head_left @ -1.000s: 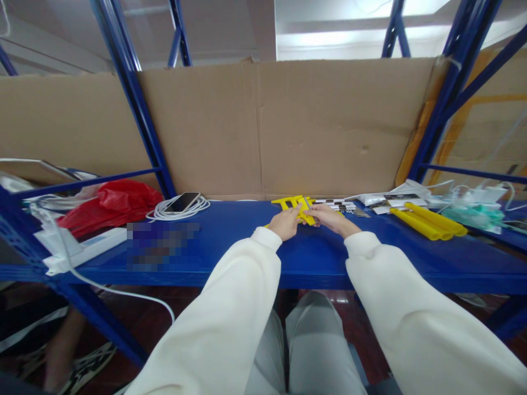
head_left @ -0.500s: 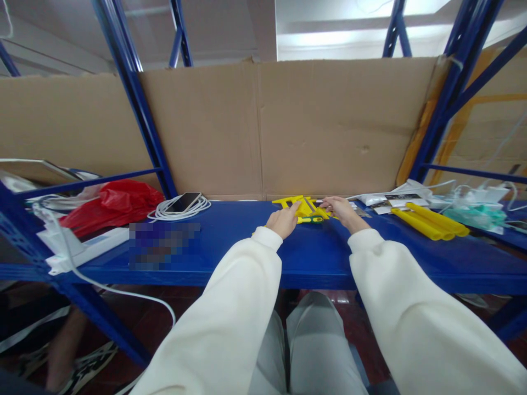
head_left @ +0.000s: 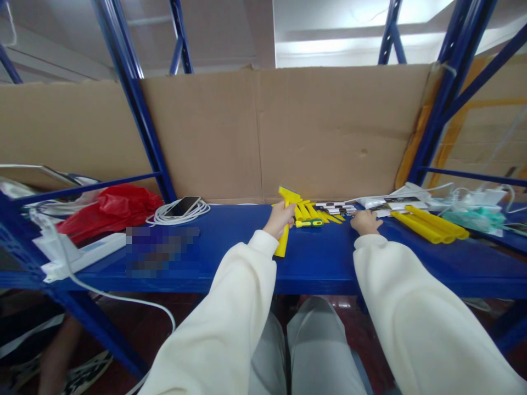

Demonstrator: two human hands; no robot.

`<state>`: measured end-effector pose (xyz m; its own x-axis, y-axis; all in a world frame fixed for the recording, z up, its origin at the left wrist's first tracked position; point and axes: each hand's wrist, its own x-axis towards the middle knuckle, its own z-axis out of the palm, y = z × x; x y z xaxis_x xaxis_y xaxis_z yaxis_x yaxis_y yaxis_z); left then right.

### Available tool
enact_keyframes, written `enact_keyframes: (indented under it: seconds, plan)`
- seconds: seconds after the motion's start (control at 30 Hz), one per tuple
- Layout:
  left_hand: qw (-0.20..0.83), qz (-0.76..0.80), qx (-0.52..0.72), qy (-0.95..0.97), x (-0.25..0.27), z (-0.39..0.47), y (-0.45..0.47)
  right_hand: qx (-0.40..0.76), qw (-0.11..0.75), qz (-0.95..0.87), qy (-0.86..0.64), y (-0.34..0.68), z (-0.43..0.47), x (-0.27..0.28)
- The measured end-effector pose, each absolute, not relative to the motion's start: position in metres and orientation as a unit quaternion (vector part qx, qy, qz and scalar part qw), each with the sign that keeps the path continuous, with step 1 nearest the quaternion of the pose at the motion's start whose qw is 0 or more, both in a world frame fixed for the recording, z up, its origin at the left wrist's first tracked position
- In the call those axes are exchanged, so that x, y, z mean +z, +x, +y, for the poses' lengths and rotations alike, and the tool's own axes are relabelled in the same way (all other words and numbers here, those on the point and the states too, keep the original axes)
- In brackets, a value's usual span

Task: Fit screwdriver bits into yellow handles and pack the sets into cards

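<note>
My left hand [head_left: 281, 218] is closed around the handle of a yellow scraper [head_left: 281, 246], its wide head tilted up and its lower end pointing towards me. Beside it several more yellow scrapers [head_left: 307, 209] lie in a pile. A yellow and green screwdriver [head_left: 309, 223] rests in front of the pile. To the right, my right hand [head_left: 366, 222] is low over the shelf with curled fingers, by small black and white packets [head_left: 335, 208]. Whatever its fingers pinch, if anything, is hidden.
Yellow tubes [head_left: 428, 226] lie right of my right hand, before white packaging [head_left: 405, 197] and a green plastic bag [head_left: 477, 218]. A coiled white cable [head_left: 201, 210] with a phone [head_left: 184, 206], a red bag [head_left: 113, 211] and a white power strip [head_left: 88, 257] sit left. Cardboard [head_left: 321, 131] stands behind.
My left hand has taken hold of a yellow scraper and raised it from the pile. My right hand has moved right, away from the pile, uncovering the packets.
</note>
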<state>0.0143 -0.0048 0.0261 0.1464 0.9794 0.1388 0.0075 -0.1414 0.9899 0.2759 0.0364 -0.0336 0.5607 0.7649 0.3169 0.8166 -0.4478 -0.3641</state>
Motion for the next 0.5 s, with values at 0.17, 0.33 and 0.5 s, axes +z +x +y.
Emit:
enact_keyframes:
  seconds: [0.17, 0.33, 0.5]
  plan:
    - [0.635, 0.424, 0.354, 0.54, 0.0244, -0.0078, 0.0112, -0.063, 0.223, -0.495, -0.837, 0.2776, 0.0424, -0.0352]
    - [0.673, 0.408, 0.31, 0.533, 0.0245, -0.0096, 0.0093, -0.052, 0.205, -0.504, -0.837, 0.275, 0.0402, -0.0326]
    - [0.67, 0.413, 0.322, 0.526, 0.0241, -0.0107, 0.0063, -0.054, 0.189, -0.521, -0.83, 0.2702, 0.0359, -0.0288]
